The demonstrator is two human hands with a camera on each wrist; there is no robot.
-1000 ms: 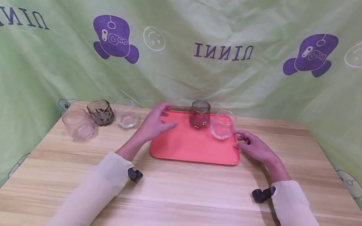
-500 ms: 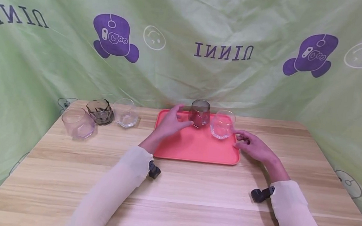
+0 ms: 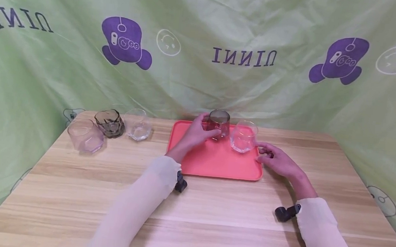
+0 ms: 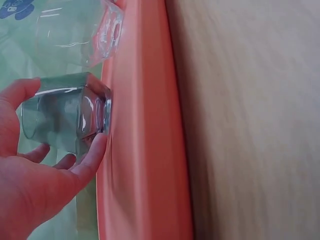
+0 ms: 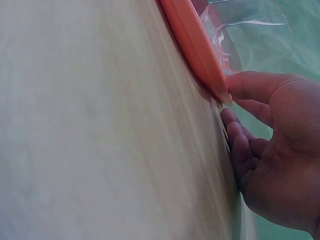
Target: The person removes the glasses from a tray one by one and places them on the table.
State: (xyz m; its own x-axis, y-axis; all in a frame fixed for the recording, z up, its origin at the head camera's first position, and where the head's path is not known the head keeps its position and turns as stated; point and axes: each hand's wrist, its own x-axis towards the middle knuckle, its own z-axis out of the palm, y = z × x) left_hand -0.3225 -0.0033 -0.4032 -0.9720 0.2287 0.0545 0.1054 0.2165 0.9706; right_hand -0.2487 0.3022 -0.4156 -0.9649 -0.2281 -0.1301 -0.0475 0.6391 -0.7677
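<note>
In the head view my left hand curls round a smoky grey glass, which stands upright at the back of a red tray. The left wrist view has my thumb at one side of this glass and my fingers round the other, the little finger near its base. My right hand holds the tray's right rim, with the thumb at the tray edge and the other fingers bent beside it in the right wrist view. A clear glass stands on the tray, close to my right fingertips.
On the wooden table, left of the tray, stand a pinkish clear glass, a dark faceted glass and another clear glass. A green printed cloth hangs behind the table and at both sides.
My left hand has moved right from the tray's left side to the smoky grey glass and closed round it. My right hand, the tray and the glasses look unmoved.
</note>
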